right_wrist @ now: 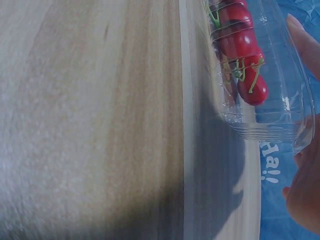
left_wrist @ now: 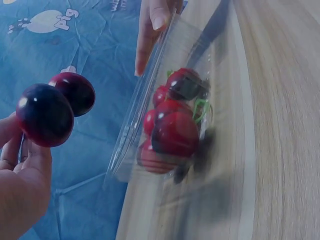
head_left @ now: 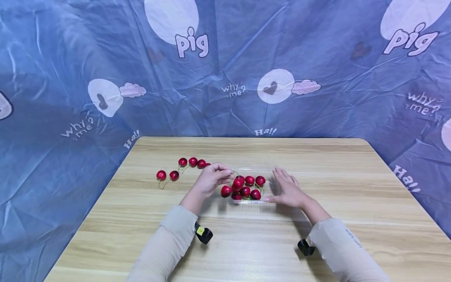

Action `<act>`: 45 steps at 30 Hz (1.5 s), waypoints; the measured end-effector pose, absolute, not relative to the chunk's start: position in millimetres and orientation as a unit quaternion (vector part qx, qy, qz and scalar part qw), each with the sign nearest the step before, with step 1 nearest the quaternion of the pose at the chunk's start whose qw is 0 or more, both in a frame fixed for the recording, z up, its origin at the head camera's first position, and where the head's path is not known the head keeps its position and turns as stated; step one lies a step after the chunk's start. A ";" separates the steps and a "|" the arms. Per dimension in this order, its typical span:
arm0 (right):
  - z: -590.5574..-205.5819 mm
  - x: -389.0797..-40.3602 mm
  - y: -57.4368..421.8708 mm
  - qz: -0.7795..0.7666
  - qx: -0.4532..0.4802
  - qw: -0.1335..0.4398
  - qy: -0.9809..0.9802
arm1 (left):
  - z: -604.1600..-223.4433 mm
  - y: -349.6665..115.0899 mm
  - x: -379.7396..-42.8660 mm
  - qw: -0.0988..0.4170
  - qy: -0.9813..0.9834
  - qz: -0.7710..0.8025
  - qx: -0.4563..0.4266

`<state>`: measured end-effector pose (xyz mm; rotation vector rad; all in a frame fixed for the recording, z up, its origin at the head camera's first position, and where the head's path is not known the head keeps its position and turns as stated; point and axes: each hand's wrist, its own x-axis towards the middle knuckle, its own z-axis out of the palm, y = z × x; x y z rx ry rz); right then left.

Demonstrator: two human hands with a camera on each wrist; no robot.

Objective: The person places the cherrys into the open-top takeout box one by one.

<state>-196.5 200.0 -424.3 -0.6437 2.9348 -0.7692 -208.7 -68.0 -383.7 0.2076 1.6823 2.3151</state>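
My left hand [head_left: 212, 179] pinches thin green stems between thumb and fingertips at the left end of a clear plastic box [head_left: 269, 187]. Two dark red cherries hang from that hand: one cherry [head_left: 226, 191] just outside the box's left end, another cherry [head_left: 238, 182] over the fruit inside. In the left wrist view these cherries [left_wrist: 45, 115] look large, close to the fingers. Several cherries [head_left: 255, 194] with green stems lie in the box. My right hand [head_left: 289, 190] rests against the box's right end, fingers extended toward the far corner and thumb at the near one.
Several loose cherries lie on the wooden table [head_left: 246, 243] left of the box: a far row of cherries [head_left: 192, 161], partly hidden behind my left hand, and a nearer pair of cherries [head_left: 174, 175]. A blue printed cloth [head_left: 225, 109] hangs behind the table's far edge.
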 end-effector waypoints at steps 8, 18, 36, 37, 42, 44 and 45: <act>-425.0 -198.8 200.6 -0.242 -0.208 0.019 0.947 | -385.3 -54.7 -212.4 0.148 0.567 0.809 0.053; -425.2 -201.6 201.3 -0.243 -0.209 0.017 0.947 | -393.8 -38.6 -218.8 0.139 0.542 0.827 0.050; -428.4 -197.3 199.0 -0.247 -0.207 0.010 0.947 | -410.3 -6.4 -221.8 0.135 0.525 0.840 -0.018; -429.0 -196.6 198.5 -0.246 -0.207 0.011 0.947 | -411.9 -4.6 -221.4 0.135 0.526 0.840 -0.021; -429.3 -195.3 197.9 -0.246 -0.208 0.008 0.947 | -416.3 5.9 -222.6 0.133 0.531 0.836 -0.035; -428.4 -196.0 198.2 -0.246 -0.207 0.008 0.947 | -416.2 10.4 -223.5 0.131 0.533 0.835 -0.038; -427.8 -196.4 198.4 -0.247 -0.206 0.009 0.947 | -416.2 12.6 -224.1 0.129 0.533 0.835 -0.039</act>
